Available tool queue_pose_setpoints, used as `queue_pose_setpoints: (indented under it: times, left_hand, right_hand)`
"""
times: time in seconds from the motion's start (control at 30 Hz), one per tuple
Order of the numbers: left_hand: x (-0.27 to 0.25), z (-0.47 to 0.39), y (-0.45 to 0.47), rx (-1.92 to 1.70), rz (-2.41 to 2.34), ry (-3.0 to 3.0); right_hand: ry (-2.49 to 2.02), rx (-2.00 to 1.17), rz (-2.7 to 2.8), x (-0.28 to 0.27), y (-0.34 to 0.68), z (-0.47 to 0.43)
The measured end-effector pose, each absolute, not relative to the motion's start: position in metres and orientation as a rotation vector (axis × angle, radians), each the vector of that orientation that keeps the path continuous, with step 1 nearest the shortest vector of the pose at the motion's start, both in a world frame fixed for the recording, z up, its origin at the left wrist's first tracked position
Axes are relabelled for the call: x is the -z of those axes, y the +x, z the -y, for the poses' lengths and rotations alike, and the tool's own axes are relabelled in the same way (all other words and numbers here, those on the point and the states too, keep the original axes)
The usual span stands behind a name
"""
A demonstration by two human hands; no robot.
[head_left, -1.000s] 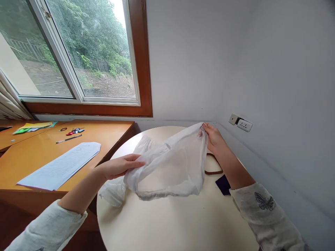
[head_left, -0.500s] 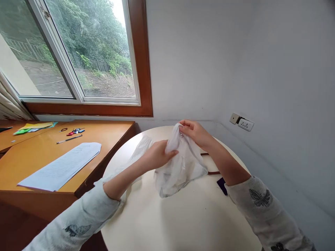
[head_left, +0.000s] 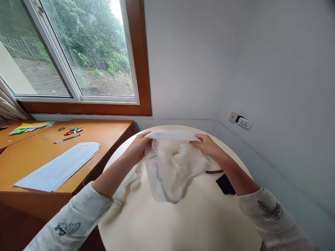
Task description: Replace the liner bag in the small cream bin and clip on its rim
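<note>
A thin white bag (head_left: 170, 170), partly see-through and wrinkled, is stretched between my hands above the round table. My left hand (head_left: 140, 146) pinches its upper left corner. On the other side, my right hand (head_left: 208, 144) grips the upper right edge between thumb and fingers. Something yellowish shows faintly near the middle of the bag; I cannot make out what it is. Another filmy white piece (head_left: 128, 184) lies on the table beneath my left forearm. Close to my right forearm are a dark blue piece (head_left: 225, 184) and a brown strip (head_left: 214, 171), both partly covered.
The round cream table (head_left: 183, 226) stands by the wall. To its left is a wooden desk (head_left: 110, 136) with paper sheets (head_left: 60, 167), a pen (head_left: 66, 138), scissors and keys (head_left: 74, 131), and coloured papers (head_left: 34, 126). A power socket (head_left: 245, 123) is on the right wall.
My hands have moved apart, left hand to the left and right hand slightly right and down. The bag, bunched before, is now spread wide between them.
</note>
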State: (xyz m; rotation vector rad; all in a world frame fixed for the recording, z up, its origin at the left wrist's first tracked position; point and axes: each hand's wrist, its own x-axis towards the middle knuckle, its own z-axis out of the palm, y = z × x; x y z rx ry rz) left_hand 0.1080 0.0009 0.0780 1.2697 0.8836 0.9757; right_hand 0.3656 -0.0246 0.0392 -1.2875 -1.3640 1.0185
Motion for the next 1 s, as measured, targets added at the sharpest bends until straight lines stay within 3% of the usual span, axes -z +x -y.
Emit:
queue_pose_setpoints:
  times: [0.1, 0.27, 0.47, 0.63, 0.8, 1.0]
  left_hand:
    - [-0.075, -0.006, 0.1, -0.944, -0.932, 1.255]
    - [-0.075, -0.007, 0.088, -0.591, -1.083, 1.575]
    - [-0.079, -0.008, 0.083, -0.595, -1.149, 2.0]
    - [-0.074, -0.012, 0.086, -0.725, -0.992, 1.56]
    - [-0.055, -0.031, 0.098, -0.898, -0.855, 1.096]
    - [-0.04, -0.063, 0.112, -0.887, -0.904, 0.951]
  right_hand:
    - [-1.169, -1.16, 1.192, -0.041, 0.377, 0.022]
    - [-1.014, -1.261, 1.059, -0.048, 0.389, 0.023]
    - [-1.276, -1.278, 1.288, -0.065, 0.403, 0.031]
    - [-1.532, -1.148, 1.531, -0.054, 0.414, 0.029]
    - [-1.275, -1.276, 1.127, -0.028, 0.407, 0.014]
    - [-1.199, -1.215, 0.921, 0.006, 0.396, -0.021]
